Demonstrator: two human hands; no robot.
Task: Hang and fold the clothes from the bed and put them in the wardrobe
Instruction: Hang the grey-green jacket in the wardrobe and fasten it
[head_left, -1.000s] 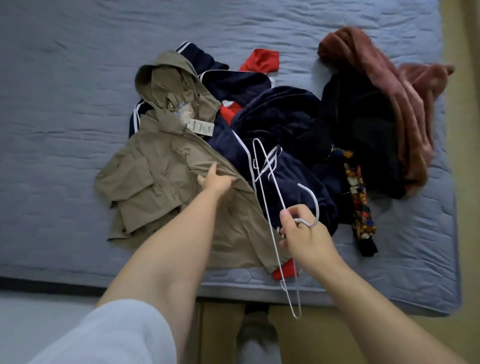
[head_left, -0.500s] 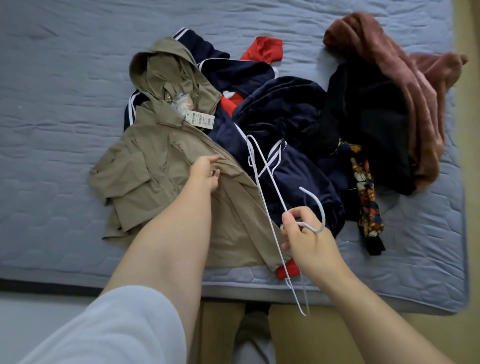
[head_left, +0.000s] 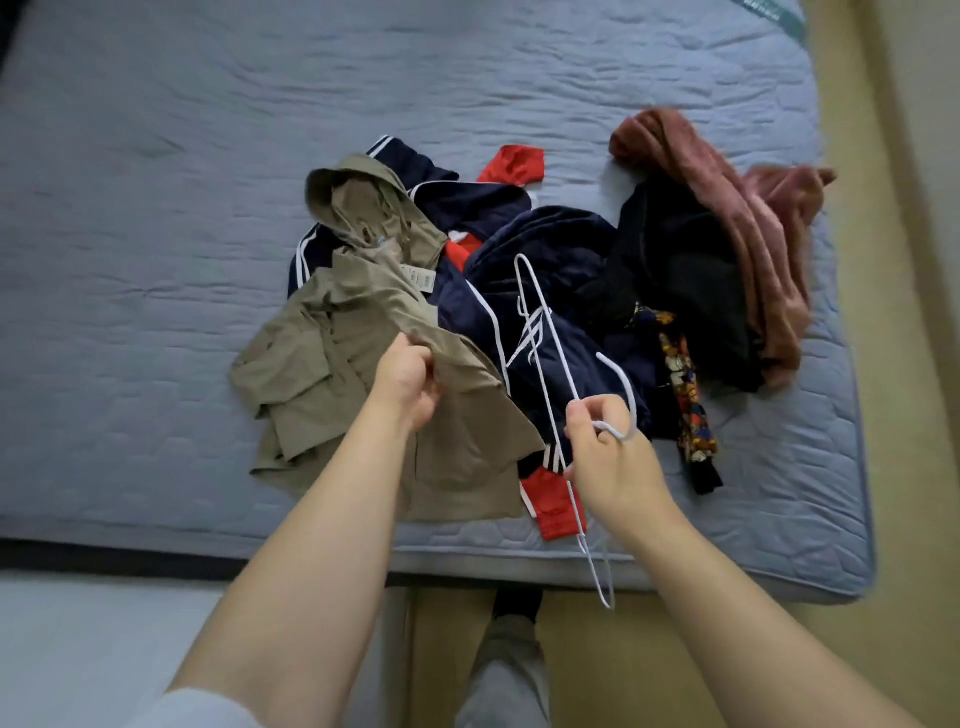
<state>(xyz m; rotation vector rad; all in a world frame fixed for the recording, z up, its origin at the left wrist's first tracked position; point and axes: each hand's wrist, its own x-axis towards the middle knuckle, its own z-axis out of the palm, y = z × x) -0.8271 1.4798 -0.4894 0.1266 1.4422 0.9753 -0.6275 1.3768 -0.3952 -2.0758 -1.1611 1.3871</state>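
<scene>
**Q:** So what's around your hands, anything in the way?

**A:** Yep, it's a heap. The khaki jacket (head_left: 332, 353) lies towards the near edge of the bed (head_left: 156, 260), hood pointing at the far edge. Its right side overlaps a navy jacket (head_left: 545, 244) with white stripes, and a red top (head_left: 511, 163) pokes out from under both. Closer to the bed's right edge, a black garment (head_left: 675, 260) sits under a maroon fleece (head_left: 727, 208), with a patterned cloth (head_left: 680, 374) trailing towards you.

**Q:** Can you read any labels?

**A:** There's a paper tag (head_left: 418, 275) near the khaki collar, but the print is too small to read.

**Q:** And your hands?

**A:** Your left hand (head_left: 408, 382) has its fingers curled and is pinching a fold of the khaki jacket's front. Your right hand (head_left: 613, 467) grips the white wire hanger (head_left: 555, 332) just below the hook. The hanger is above the navy jacket, one end pointing away from you and the other sticking out past the bed's near edge.
</scene>
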